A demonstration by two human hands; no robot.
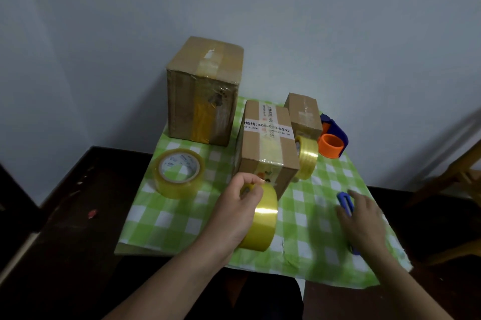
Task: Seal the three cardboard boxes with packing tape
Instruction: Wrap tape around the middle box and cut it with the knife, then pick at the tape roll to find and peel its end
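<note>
Three cardboard boxes stand on the green checked cloth (pixel 177 218): a tall box (pixel 205 90) at the back left, a middle box (pixel 268 145) with printed tape, and a small box (pixel 303 115) behind it on the right. My left hand (pixel 240 211) grips a yellow tape roll (pixel 263 220) held on edge against the middle box's near face. My right hand (pixel 360 218) lies over a blue cutter (pixel 345 202) on the cloth, fingers spread; whether it grips the cutter is unclear.
A wide clear tape roll (pixel 178 172) lies flat at the left. Another yellow roll (pixel 307 157) leans by the middle box. An orange and blue tape dispenser (pixel 333 140) sits at the right back. Dark table surface surrounds the cloth; a wooden chair (pixel 458 171) stands right.
</note>
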